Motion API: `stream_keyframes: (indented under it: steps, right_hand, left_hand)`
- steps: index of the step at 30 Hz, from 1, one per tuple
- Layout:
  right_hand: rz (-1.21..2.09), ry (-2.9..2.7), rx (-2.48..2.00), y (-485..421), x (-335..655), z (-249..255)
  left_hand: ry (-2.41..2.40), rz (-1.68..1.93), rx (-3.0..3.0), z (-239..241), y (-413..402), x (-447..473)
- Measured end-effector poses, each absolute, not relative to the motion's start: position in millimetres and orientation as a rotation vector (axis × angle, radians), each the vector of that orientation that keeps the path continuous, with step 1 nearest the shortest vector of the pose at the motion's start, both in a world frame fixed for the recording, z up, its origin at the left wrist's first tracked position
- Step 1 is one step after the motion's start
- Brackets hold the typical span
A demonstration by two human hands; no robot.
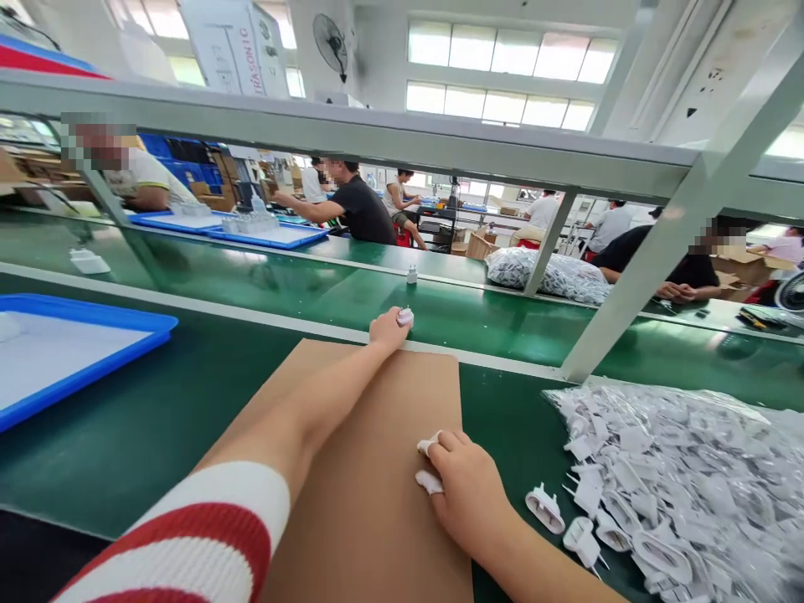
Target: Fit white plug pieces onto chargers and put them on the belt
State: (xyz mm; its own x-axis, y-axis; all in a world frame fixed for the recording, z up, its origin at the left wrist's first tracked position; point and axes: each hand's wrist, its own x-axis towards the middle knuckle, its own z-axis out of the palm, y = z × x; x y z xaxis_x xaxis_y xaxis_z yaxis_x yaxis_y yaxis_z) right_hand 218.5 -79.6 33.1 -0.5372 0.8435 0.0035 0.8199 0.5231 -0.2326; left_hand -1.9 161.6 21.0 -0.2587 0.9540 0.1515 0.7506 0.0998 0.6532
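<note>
My left hand [388, 330] reaches out over the green conveyor belt and is closed around a white plug adapter [405, 317]. Beyond it, another white plug adapter [411, 275] stands upright on the belt, pins up. My right hand [468, 481] is over the brown cardboard sheet [370, 502]. White coverings sit on its thumb and a fingertip, which are apart with nothing visible between them. Right of this hand lie a loose white plug shell [545, 508] and a second plug piece [583, 541], beside a heap of white plug parts [678, 494] in clear plastic.
A blue tray [141, 331] with a white lining is at the left. A slanted metal post [666, 226] and a horizontal beam [402, 138] frame the belt. Across it are co-workers, blue trays [270, 234] and a bag of white parts [546, 272]. Another white adapter [89, 261] rests on the belt, far left.
</note>
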Motion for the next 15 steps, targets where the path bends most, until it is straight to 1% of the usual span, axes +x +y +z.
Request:
stream_keyframes:
  steps: [4,7,9,12,13,15]
  right_hand:
    - [0.298,-2.636,-1.440,-76,219,29]
    - [0.279,-2.644,-1.382,-74,220,25]
    - [0.252,-2.643,-1.333,-73,221,21]
    - [0.216,-2.637,-1.295,-71,224,16]
    - [0.218,-2.633,-1.292,-70,224,14]
    - [0.236,-2.583,-1.289,-68,225,10]
  left_hand:
    - [2.156,0.904,1.631,30,156,3]
    - [2.178,1.029,1.664,42,140,20]
    - [2.088,1.109,1.778,52,119,37]
    - [1.789,1.117,1.989,68,77,63]
    - [1.603,1.083,2.055,72,63,71]
    - [1.097,0.877,2.073,77,35,83]
